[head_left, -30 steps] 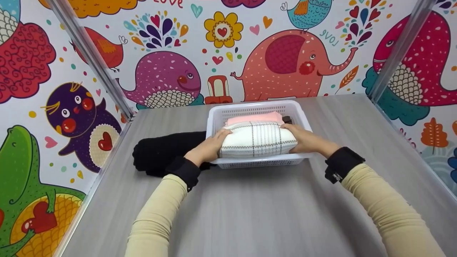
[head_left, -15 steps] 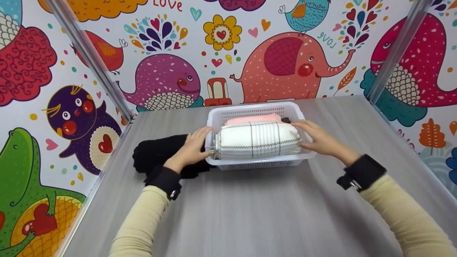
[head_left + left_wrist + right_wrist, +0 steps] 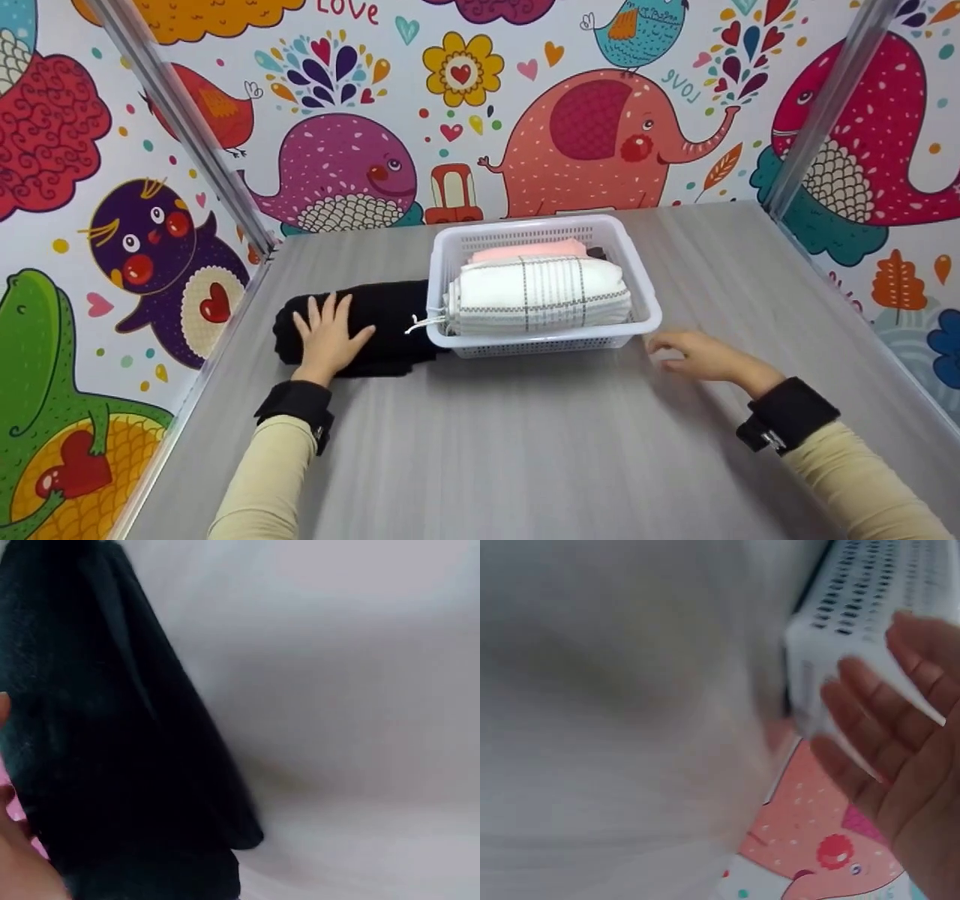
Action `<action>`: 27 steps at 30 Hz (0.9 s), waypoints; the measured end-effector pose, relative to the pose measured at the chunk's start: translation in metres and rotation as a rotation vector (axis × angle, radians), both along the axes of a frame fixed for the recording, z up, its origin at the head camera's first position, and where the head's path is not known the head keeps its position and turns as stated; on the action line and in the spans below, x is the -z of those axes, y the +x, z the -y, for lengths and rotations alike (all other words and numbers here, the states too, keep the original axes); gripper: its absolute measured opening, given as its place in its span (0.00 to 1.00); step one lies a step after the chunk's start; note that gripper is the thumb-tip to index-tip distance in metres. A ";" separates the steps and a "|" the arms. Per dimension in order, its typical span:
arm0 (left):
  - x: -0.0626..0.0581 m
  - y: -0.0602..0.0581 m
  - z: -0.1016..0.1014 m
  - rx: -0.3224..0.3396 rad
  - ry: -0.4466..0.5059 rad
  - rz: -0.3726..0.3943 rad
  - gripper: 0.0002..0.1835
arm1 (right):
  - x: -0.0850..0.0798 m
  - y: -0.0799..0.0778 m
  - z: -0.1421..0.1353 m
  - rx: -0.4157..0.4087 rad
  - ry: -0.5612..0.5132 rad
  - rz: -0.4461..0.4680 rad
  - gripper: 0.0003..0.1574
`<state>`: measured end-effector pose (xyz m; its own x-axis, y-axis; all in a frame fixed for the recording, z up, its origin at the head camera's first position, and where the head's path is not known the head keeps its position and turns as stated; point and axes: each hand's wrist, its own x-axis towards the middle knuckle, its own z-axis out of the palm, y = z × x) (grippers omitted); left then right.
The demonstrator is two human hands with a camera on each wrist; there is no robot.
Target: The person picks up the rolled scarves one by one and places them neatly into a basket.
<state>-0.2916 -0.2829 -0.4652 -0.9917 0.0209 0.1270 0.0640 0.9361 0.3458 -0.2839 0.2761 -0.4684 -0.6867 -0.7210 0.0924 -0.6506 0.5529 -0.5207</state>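
A white plastic basket (image 3: 547,341) holds a folded white checked cloth (image 3: 495,289), with a pink cloth (image 3: 529,250) behind it and something dark at the back right. A white drawstring (image 3: 422,323) hangs over the basket's left rim. Left of the basket lies a rolled black cloth (image 3: 397,315). My left hand (image 3: 328,341) is spread over the black cloth's left part; in the left wrist view only bits of fingers show beside it. My right hand (image 3: 697,355), holding nothing, is just off the basket's front right corner, fingers loosely bent.
The grey table (image 3: 525,442) carries the basket near its back edge. Patterned panels (image 3: 345,165) stand behind and at both sides, with metal posts (image 3: 195,135) at the corners.
Both hands have let go of the checked cloth, which stays in the basket. The left hand moved left onto the black cloth; the right drew back toward the front right.
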 end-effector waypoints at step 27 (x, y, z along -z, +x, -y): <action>-0.041 -0.017 -0.001 0.107 -0.271 0.363 0.49 | 0.020 -0.005 -0.023 0.174 0.022 -0.212 0.14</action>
